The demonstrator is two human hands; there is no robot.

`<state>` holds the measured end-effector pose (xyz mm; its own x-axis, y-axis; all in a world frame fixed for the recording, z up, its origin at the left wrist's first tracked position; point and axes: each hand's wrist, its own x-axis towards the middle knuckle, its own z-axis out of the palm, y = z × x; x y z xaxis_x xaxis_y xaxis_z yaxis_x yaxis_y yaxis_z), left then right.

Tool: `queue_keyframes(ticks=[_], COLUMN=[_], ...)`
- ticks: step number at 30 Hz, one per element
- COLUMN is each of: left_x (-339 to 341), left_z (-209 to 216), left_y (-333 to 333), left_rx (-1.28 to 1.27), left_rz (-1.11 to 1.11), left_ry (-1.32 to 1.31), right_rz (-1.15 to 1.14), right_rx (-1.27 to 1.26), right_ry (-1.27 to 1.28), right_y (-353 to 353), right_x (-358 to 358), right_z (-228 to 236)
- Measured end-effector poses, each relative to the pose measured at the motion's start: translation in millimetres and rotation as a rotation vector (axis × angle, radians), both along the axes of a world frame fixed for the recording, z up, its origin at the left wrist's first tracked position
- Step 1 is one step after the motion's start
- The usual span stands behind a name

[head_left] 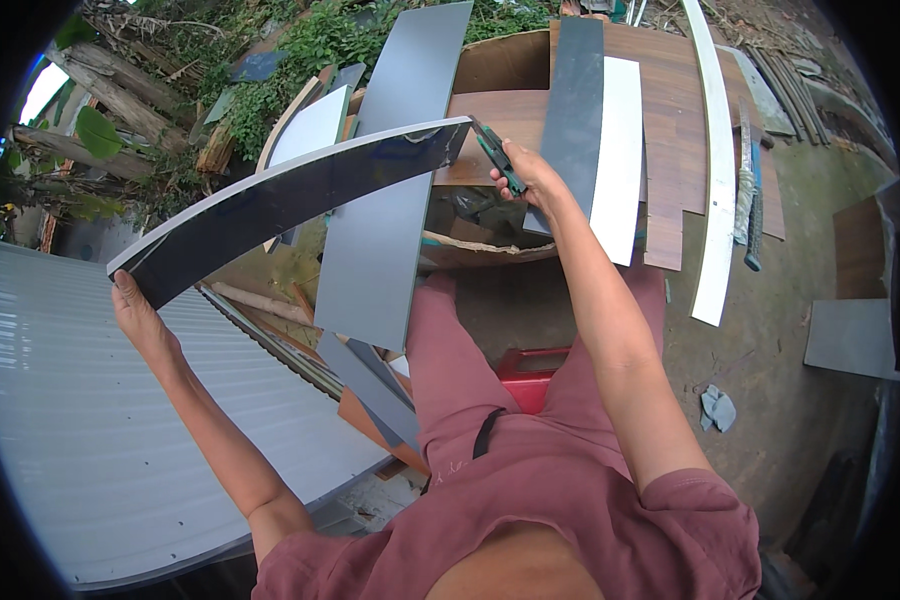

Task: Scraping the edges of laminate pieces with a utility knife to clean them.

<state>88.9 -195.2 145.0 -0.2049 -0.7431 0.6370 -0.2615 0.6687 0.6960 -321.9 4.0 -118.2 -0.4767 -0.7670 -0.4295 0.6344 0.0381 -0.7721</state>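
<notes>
A long dark board (pixel 300 205) with a white edge is held up in front of me, slanting from lower left to upper right. My left hand (pixel 142 318) grips its lower left corner, thumb on the near face. At its other end, my right hand (pixel 532 175) is closed round a hand tool with green-and-black grips, which looks like pliers (pixel 498 158). The tool's dark tip meets the board's right end; whether the jaws bite on it is too small to tell. Behind the held board lies a long grey board (pixel 370 270).
A dark grey board (pixel 576 110), a white board (pixel 618 150) and wood-grain panels (pixel 665 120) lie ahead. A long pale strip (pixel 712 200) and a long-bladed tool with a dark handle (pixel 753 240) are at right. Corrugated metal sheeting (pixel 100 430) spreads at left. A red stool (pixel 530 380) shows between my legs.
</notes>
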Motion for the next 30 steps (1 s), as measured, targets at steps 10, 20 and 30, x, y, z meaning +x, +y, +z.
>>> queue_keyframes(ticks=[10, 20, 30], left_x=[43.0, 106.0, 237.9], left_z=[-30.1, -153.3, -158.3], left_y=[-3.4, 86.7, 148.0], left_rx=[0.146, 0.822, 0.638], left_rz=[0.063, 0.106, 0.46], left_ry=[0.06, 0.664, 0.998], right_rz=[0.103, 0.064, 0.085], right_rx=[0.184, -0.021, -0.114], right_ry=[-0.125, -0.103, 0.04], right_y=[-24.3, -18.1, 23.1], right_x=[43.7, 70.9, 64.1], right_z=[-13.9, -16.5, 6.7])
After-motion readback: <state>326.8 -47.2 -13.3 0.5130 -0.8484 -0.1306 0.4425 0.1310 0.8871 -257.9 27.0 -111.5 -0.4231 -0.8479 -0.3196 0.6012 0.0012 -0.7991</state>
